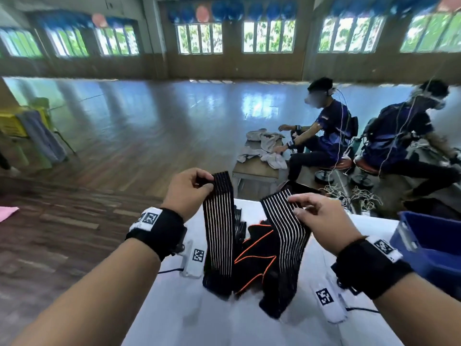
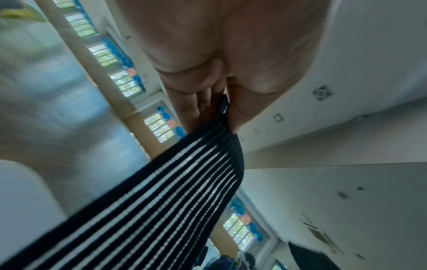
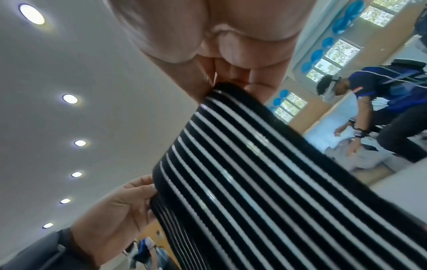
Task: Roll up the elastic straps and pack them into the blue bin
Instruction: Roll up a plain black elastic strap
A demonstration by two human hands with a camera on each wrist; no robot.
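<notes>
Two striped straps [image 1: 219,236] [image 1: 284,236] raised above white table [image 1: 212,320]: my left hand [image 1: 185,193] pinches one, right hand [image 1: 321,216] the other; one blue bin [image 1: 434,243] beside the table's right.

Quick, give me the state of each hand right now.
Left hand: pinching the top end of a striped elastic strap, held up over the white table.
Right hand: pinching the other raised striped end the same way.

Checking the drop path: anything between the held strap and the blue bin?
Nothing visible blocks it. The left hand and right hand pinch striped strap ends above the white table; the blue bin sits at the right, its inside out of view.
</notes>
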